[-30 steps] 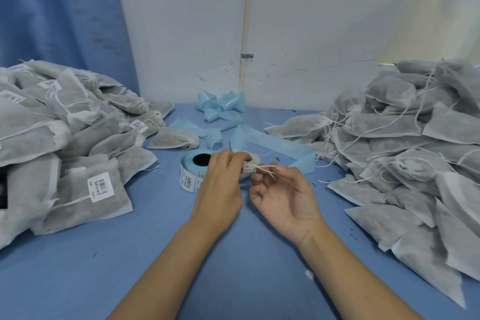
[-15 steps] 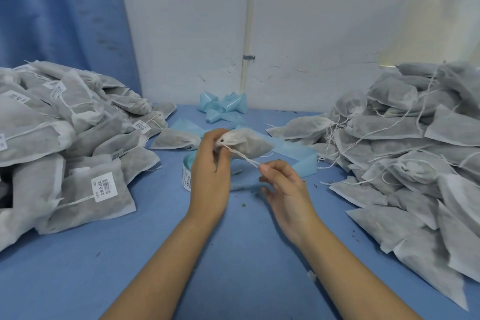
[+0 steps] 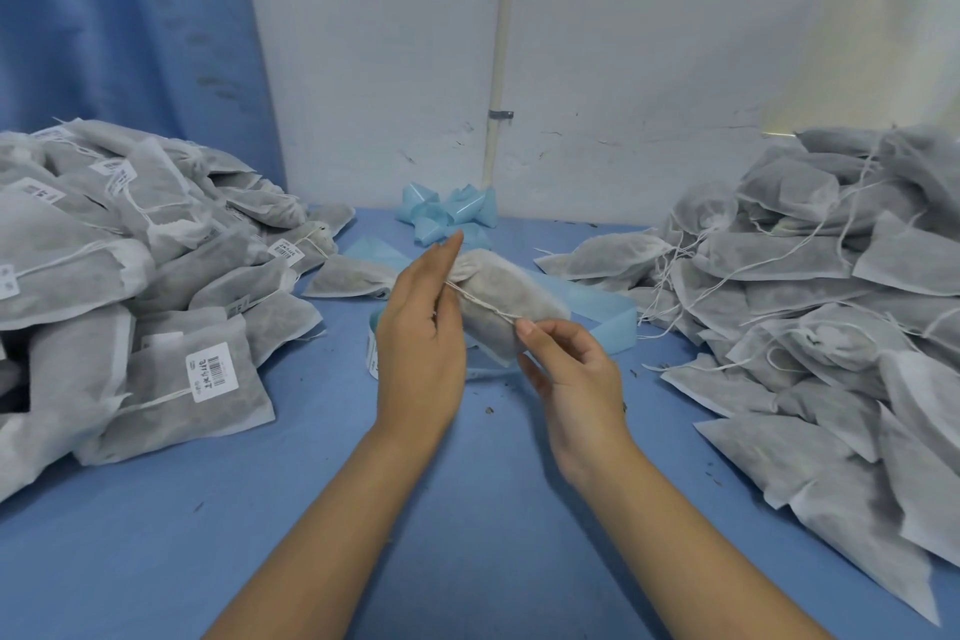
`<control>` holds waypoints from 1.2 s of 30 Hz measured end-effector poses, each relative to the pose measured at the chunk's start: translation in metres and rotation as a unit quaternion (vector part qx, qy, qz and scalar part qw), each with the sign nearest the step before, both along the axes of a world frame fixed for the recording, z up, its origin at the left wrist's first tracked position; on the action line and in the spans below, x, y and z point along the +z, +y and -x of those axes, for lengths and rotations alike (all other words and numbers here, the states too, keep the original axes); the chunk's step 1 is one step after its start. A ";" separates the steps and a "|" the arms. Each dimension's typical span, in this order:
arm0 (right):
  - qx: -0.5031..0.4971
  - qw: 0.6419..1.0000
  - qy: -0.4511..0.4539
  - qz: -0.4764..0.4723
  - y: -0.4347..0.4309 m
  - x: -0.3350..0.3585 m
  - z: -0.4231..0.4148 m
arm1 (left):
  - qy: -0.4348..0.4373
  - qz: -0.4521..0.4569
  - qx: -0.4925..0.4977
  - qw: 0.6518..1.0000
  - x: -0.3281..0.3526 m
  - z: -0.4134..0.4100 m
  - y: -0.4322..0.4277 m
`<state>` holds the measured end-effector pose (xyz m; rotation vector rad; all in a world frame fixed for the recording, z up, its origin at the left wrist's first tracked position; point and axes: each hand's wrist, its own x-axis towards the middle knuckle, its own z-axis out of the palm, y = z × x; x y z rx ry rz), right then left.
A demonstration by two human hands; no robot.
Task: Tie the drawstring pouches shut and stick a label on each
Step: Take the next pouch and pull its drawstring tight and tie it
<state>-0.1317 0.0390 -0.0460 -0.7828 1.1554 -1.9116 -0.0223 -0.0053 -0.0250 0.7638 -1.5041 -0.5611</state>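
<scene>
A grey pouch (image 3: 519, 299) is held above the blue tabletop (image 3: 467, 509), in front of the label roll (image 3: 372, 351). Its gathered neck is gripped by the left hand (image 3: 421, 327), and its drawstring (image 3: 483, 303) is pinched taut by the right hand (image 3: 576, 379).

Left heap (image 3: 130, 276) and right heap (image 3: 810, 286) flank label roll (image 3: 372, 353).

Left hand (image 3: 421, 333), right hand (image 3: 576, 379): pinch grips
</scene>
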 end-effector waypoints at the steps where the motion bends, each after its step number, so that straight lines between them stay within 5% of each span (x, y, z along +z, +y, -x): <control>1: -0.002 1.000 -0.004 0.000 0.000 0.001 0.000 | 0.002 -0.009 -0.015 1.000 -0.001 0.000 0.000; 7: -0.007 0.999 -0.032 -0.010 0.000 0.004 -0.002 | -0.027 -0.061 -0.086 0.994 -0.009 0.001 -0.003; 14: -0.007 1.000 -0.019 -0.015 0.002 0.003 -0.004 | 0.071 -0.177 -0.104 0.976 -0.008 0.010 -0.008; 23: 0.025 1.000 0.004 -0.018 0.002 0.004 -0.008 | 0.278 -0.365 -0.230 0.858 -0.004 0.012 -0.008; 36: -0.027 0.989 0.132 -0.062 0.002 -0.006 -0.011 | 0.221 -0.274 -0.150 0.924 -0.006 0.010 -0.008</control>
